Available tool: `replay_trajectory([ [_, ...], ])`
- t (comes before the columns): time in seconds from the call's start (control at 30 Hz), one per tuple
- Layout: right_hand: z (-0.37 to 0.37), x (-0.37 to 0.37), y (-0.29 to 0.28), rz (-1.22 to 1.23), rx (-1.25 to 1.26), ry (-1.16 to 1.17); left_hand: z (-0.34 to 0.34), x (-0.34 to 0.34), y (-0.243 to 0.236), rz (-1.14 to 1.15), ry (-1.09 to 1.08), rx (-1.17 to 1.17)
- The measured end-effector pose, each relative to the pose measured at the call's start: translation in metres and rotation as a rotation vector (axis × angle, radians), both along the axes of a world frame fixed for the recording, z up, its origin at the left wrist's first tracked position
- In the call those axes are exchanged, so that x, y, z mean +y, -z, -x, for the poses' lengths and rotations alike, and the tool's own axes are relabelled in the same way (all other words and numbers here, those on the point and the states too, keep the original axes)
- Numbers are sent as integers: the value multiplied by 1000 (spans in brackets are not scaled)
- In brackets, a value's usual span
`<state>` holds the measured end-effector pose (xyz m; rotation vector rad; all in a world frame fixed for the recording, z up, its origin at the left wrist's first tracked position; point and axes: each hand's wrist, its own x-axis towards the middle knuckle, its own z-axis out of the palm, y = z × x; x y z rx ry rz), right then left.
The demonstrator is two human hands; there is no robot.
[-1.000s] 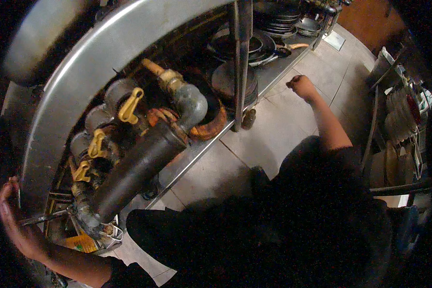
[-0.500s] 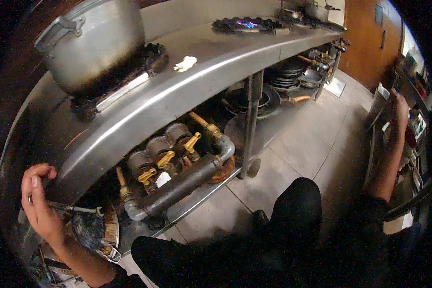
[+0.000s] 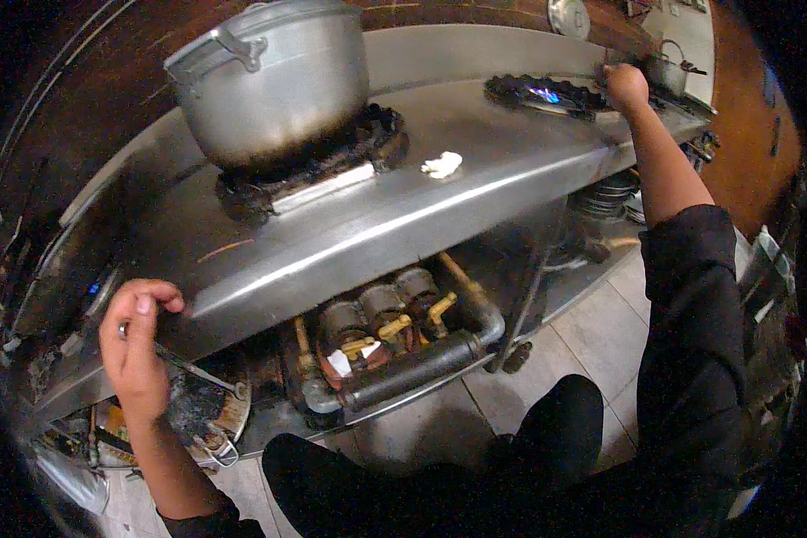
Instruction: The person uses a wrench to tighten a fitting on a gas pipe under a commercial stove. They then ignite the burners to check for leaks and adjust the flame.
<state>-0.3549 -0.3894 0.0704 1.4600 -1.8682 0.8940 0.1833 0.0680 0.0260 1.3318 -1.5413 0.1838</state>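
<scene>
Your left hand (image 3: 137, 354) is half curled beside a thin metal rod (image 3: 202, 369), below the left of the counter's (image 3: 511, 143) front edge; your right hand (image 3: 626, 88) bends loosely near the lit burner (image 3: 511, 88), and I cannot tell whether either grips something. Drifting toward the flame (image 3: 544, 94) could burn the right one. Greyish and straight, the rod looks dull.

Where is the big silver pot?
In the head view, the big silver pot is at the upper left, on a blackened burner, with a crumpled white scrap on the counter to its right.
</scene>
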Motion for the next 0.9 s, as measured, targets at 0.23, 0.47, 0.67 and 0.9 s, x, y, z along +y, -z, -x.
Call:
replay_trajectory([
  [0.23, 18, -21, 1, -169, -38, -34, 5, -6, -2, -21, 28, 9],
  [0.47, 21, -16, 7, -101, -153, -26, 10, -12, -6, 88, -39, 33],
  [0.67, 49, 14, -4, -73, 389, 61, 45, 1, -35, 37, 79, -26],
  [0.9, -23, 109, -9, 148, -422, -575, 107, -10, -57, -110, 217, -588],
])
